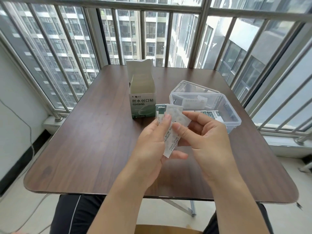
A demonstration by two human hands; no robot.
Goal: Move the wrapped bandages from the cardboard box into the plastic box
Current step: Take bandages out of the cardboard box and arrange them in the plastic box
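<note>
Both hands (177, 137) hold bandages (175, 125), upright-ish.

A high-rise home balcony: a metal railing (152, 9) is fencing glazed windows, apartment towers (128, 34) are rising beyond the worktop (94, 149).

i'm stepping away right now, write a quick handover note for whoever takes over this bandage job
Left hand: holds a small stack of wrapped bandages above the table.
Right hand: pinching the top wrapper of that stack.
Cardboard box: upright, flaps open, behind the hands; contents not visible.
Plastic box: open, right of the cardboard box, lid leaning behind it.
Done: a few bandages already in the plastic box.
Left: drop in the held ones, check the cardboard box for more.
</note>
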